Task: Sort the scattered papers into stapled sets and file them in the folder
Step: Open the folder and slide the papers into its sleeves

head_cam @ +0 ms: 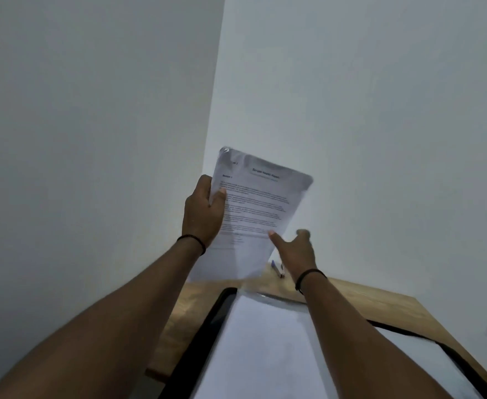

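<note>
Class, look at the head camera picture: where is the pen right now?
The pen lies on the wooden desk by the wall, just left of the right hand and below the held papers.

A printed set of papers (254, 208) is held up in front of the wall corner, above the far edge of the desk (380, 303). Its left edge is gripped by the left hand (203, 211), thumb laid on the front page. The right hand (297, 251) is spread with relaxed fingers at the lower right edge of the set. Blank sheets (265, 355) lie on a black folder (207, 326) on the desk. A pen (278, 269) lies near the far edge.
</note>
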